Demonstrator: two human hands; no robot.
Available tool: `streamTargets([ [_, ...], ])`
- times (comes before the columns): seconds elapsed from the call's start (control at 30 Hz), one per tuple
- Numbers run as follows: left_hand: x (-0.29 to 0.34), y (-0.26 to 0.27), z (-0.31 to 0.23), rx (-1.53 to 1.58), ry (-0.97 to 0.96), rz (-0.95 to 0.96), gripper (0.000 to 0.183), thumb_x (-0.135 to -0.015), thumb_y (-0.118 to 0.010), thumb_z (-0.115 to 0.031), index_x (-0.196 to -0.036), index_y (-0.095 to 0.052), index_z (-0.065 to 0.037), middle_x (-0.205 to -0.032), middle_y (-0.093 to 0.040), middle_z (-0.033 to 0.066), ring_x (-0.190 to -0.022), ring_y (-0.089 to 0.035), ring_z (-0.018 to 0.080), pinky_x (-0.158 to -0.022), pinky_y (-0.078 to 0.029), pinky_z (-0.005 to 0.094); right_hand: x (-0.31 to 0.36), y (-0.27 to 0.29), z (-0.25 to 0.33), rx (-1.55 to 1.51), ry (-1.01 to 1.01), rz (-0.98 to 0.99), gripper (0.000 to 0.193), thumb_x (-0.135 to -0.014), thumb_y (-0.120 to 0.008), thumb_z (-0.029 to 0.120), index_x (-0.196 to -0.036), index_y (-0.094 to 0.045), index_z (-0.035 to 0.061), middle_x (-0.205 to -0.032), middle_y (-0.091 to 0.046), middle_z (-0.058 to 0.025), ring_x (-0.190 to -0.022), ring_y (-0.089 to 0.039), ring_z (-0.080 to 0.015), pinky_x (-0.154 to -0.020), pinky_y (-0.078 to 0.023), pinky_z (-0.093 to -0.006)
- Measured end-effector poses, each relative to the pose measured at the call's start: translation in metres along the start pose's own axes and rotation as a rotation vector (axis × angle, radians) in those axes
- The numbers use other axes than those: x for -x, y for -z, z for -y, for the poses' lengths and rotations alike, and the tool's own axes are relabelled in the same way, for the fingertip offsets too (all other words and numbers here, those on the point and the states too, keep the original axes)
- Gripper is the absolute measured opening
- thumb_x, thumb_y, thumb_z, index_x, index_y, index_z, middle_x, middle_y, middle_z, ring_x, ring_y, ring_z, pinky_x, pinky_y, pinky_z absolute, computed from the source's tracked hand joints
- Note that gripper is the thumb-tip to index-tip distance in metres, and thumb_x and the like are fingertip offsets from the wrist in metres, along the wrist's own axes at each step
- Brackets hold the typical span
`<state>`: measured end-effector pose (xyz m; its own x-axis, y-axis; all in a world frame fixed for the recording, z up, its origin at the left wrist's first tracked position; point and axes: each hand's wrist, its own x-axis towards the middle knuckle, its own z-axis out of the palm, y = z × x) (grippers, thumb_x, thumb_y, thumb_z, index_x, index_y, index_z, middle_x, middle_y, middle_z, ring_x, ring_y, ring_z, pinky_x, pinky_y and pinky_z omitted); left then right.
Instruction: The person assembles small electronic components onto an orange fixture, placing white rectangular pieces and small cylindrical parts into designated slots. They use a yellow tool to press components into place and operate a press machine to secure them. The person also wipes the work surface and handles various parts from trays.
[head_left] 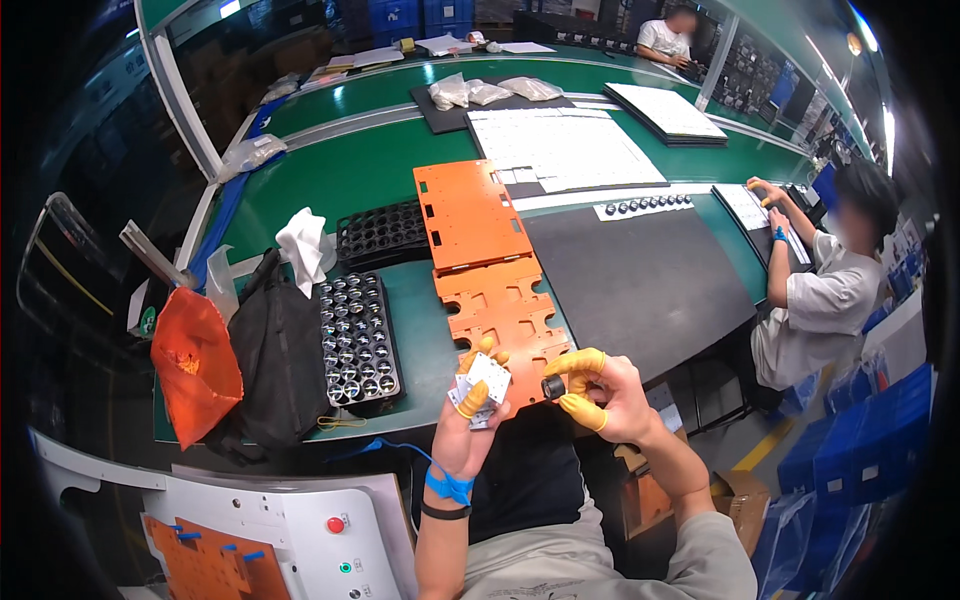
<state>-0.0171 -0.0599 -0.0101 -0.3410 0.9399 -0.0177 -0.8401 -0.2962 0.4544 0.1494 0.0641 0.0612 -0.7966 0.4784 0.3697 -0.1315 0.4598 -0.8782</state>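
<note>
head: black cylinder (pixel 554 387) (right hand (pixel 620 400))

Yellow finger cots (pixel 583 411) dress the right hand (pixel 624 400) and left hand (pixel 468 432); a bright blue corded strap (pixel 449 487) and narrow black band (pixel 444 512) circle the left forearm; the pale grey shirt (pixel 712 562) is short-sleeved.

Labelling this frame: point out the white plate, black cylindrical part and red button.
White plate (pixel 491 369): head view, upper face.
Black cylindrical part (pixel 554 387): head view, its body.
Red button (pixel 334 525): head view, its cap.

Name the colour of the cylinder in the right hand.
The cylinder is black, seen in the head view.
</note>
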Motion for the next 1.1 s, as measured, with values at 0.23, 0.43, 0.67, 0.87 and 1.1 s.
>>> streamTargets([
  [0.23, 0.015, -0.022, -0.004, -0.197, -0.011, -0.012, 0.062, -0.091, -0.071, -0.012, -0.147, -0.044, -0.004, -0.126, -0.061, 0.0061, -0.094, -0.059, 0.0093, -0.075, -0.048, 0.0234, -0.003, -0.001, -0.002, 0.005, 0.004, 0.024, 0.028, -0.089, -0.067, 0.000, -0.117, -0.063, -0.0031, -0.069, -0.062, -0.0003, -0.054, -0.049, -0.0027, -0.050, -0.037, -0.0190],
  [0.43, 0.019, -0.031, 0.004, -0.371, -0.177, 0.015, 0.064, -0.086, -0.077, -0.010, -0.142, -0.048, -0.002, -0.131, -0.060, 0.0097, -0.122, -0.058, 0.0216, -0.105, -0.045, 0.0342, -0.003, -0.007, 0.003, 0.003, -0.071, 0.060, 0.031, -0.089, -0.067, 0.000, -0.119, -0.064, -0.0029, -0.069, -0.060, -0.0009, -0.054, -0.045, -0.0030, -0.049, -0.033, -0.0211],
  [0.67, 0.020, -0.030, 0.010, -0.554, -0.361, 0.027, 0.059, -0.083, -0.079, -0.006, -0.137, -0.053, -0.001, -0.128, -0.062, 0.0105, -0.117, -0.060, 0.0201, -0.102, -0.047, 0.0343, -0.006, -0.008, 0.011, 0.083, -0.055, 0.052, 0.034, -0.085, -0.072, 0.001, -0.118, -0.065, -0.0001, -0.061, -0.055, -0.0030, -0.048, -0.042, -0.0070, -0.046, -0.032, -0.0246],
  [0.87, 0.022, -0.030, 0.012, -0.506, -0.389, 0.031, 0.058, -0.083, -0.079, -0.004, -0.135, -0.054, -0.002, -0.128, -0.062, 0.0117, -0.116, -0.061, 0.0206, -0.102, -0.048, 0.0351, -0.005, -0.005, 0.014, 0.156, -0.067, 0.032, 0.036, -0.084, -0.074, 0.003, -0.119, -0.066, 0.0015, -0.061, -0.055, -0.0057, -0.048, -0.044, -0.0095, -0.046, -0.035, -0.0257],
  [1.1, 0.021, -0.039, 0.011, -0.617, -0.405, 0.018, 0.058, -0.081, -0.081, -0.007, -0.133, -0.055, -0.001, -0.126, -0.063, 0.0122, -0.116, -0.061, 0.0201, -0.100, -0.048, 0.0336, -0.004, -0.005, 0.016, 0.275, 0.056, 0.050, 0.039, -0.081, -0.077, 0.005, -0.119, -0.067, 0.0030, -0.061, -0.055, -0.0080, -0.048, -0.049, -0.0184, -0.049, -0.041, -0.0292],
])
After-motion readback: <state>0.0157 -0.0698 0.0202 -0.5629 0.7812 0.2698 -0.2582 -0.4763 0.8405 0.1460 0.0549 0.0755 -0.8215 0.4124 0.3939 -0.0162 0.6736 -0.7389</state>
